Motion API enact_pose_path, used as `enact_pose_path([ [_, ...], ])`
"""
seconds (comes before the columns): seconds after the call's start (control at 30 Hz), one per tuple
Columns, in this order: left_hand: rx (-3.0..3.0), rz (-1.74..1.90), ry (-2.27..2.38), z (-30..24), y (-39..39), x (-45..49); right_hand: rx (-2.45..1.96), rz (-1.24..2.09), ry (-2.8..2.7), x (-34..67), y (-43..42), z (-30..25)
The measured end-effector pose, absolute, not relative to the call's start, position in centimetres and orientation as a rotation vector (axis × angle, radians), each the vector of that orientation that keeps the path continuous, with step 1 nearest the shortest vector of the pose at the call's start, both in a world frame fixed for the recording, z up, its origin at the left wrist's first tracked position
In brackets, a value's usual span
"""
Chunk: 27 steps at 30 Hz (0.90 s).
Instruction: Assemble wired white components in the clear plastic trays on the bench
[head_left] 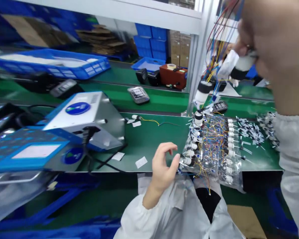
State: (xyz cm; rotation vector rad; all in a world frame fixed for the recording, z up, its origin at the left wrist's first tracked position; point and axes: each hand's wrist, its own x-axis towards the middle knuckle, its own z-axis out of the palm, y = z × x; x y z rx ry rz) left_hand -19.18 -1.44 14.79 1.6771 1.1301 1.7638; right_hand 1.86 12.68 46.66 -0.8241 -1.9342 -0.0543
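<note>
The empty, half-curled left hand [163, 167] is just left of a row of wired white cylinders [193, 146] running away across the green counter [144, 144], while the raised right hand [262, 41] grips a black-banded white cylinder [244, 63].

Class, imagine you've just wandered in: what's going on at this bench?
A person is handling wired parts. Their right hand, blurred and raised, appears to grip a cluster of wired white-and-black parts, with coloured wires around them. The left hand is open and holds nothing visible, fingers curved beside the rows of similar parts on clear plastic. Those rows lie at the near edge of the green bench; a boxy machine stands to the left.
</note>
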Motion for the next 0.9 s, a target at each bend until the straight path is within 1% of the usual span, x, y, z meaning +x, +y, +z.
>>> enact_pose_path([
  [0.1,1.565,2.026,1.154,15.7,-0.2,-22.8,-0.837,0.101,-2.182,-4.7,11.9,43.5],
  [0.2,1.438,2.169,1.247,16.1,1.0,-26.1,-0.862,0.291,-2.434,-8.8,13.4,37.5],
  [0.33,1.432,1.941,1.360,16.1,3.0,-28.6,-0.778,0.679,-2.587,-12.6,15.9,29.4],
  [0.43,1.519,1.721,1.337,15.9,5.2,-29.8,-0.772,0.858,-2.607,-14.1,16.6,26.5],
  [0.53,1.529,1.545,1.424,15.0,6.8,-31.5,-0.823,0.919,-2.538,-14.2,17.0,25.8],
  [0.7,1.600,1.472,1.748,12.5,5.3,-33.9,-0.943,1.087,-2.393,-11.8,19.0,23.5],
  [0.8,1.739,1.427,1.872,9.6,2.1,-33.5,-1.020,1.005,-2.363,-10.6,20.4,20.6],
  [0.9,1.845,1.408,1.993,4.6,-2.4,-31.8,-1.053,0.899,-2.385,-9.9,21.1,17.9],
])
